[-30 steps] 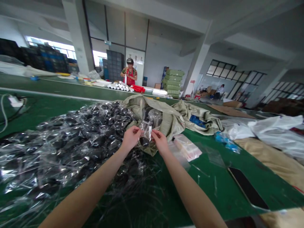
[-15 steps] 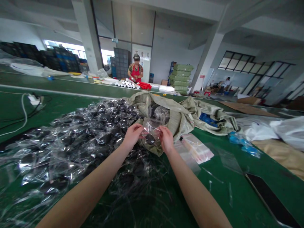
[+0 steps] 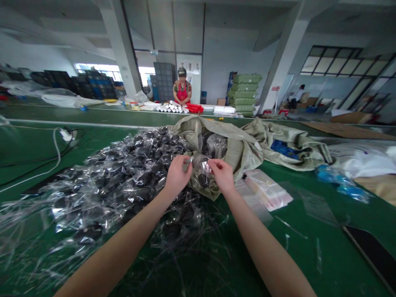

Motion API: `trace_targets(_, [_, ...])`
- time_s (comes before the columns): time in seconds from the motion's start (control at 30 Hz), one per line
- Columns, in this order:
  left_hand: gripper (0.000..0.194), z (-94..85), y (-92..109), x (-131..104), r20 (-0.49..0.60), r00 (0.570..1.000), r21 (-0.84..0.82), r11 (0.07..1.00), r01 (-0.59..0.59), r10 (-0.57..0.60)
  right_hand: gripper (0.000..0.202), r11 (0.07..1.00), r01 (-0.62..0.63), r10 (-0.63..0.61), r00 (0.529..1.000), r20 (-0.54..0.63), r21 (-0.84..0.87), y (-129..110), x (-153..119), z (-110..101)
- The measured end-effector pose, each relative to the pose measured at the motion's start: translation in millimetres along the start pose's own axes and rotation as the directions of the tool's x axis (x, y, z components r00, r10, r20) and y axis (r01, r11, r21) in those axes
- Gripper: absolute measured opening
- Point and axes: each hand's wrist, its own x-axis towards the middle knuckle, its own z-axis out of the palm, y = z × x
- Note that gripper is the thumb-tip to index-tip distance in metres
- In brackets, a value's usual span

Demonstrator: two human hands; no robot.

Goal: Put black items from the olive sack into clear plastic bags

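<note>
A clear plastic bag [image 3: 202,167] with a dark round piece in its lower part hangs between my two hands, in front of an open sack. The fingers of my left hand [image 3: 178,175] are pinched at the bag's upper left edge. My right hand [image 3: 222,175] pinches its upper right edge between thumb and forefinger. To the left spreads a large heap of black pieces in clear bags [image 3: 123,177]. Behind my hands lies the olive woven sack [image 3: 244,150], its mouth showing more dark bagged pieces [image 3: 216,144].
On the green table [image 3: 266,255] to my right lie a stack of flat clear bags [image 3: 267,189] and a phone [image 3: 371,255]. Farther right are blue plastic wrap [image 3: 343,183] and white bags [image 3: 361,159]. A power strip [image 3: 66,134] with cables sits left. A co-worker [image 3: 182,88] stands across.
My view has shifted left, so the scene sits farther right. The bag stays between my hands; my left fingers have curled more tightly at its edge.
</note>
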Motion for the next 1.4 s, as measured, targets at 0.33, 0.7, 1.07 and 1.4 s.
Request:
trace_targets(0.33, [0.025, -5.5, 38.8, 19.4, 0.23, 0.851, 0.29, 0.801, -0.523, 0.472, 0.022, 0.987, 0.146, -0.134, 0.978, 0.157, -0.067, -26.5, -8.0, -2.7])
trace_targets(0.7, [0.023, -19.0, 56.6, 28.4, 0.322, 0.779, 0.445, 0.641, -0.626, 0.538, 0.02, 0.928, 0.339, -0.3, 0.926, 0.229, -0.152, -39.1, -12.3, -6.9])
trace_targets(1.07, [0.008, -10.8, 53.8, 29.7, 0.179, 0.874, 0.297, 0.822, -0.485, 0.451, 0.017, 0.905, 0.367, -0.335, 0.927, 0.171, -0.215, -43.0, -16.2, -4.6])
trace_targets(1.4, [0.021, -19.1, 11.3, 53.7, -0.106, 0.938, -0.524, 0.82, 0.228, -0.329, 0.019, 0.941, 0.301, -0.314, 0.947, -0.071, -0.154, -56.8, -12.1, -16.2])
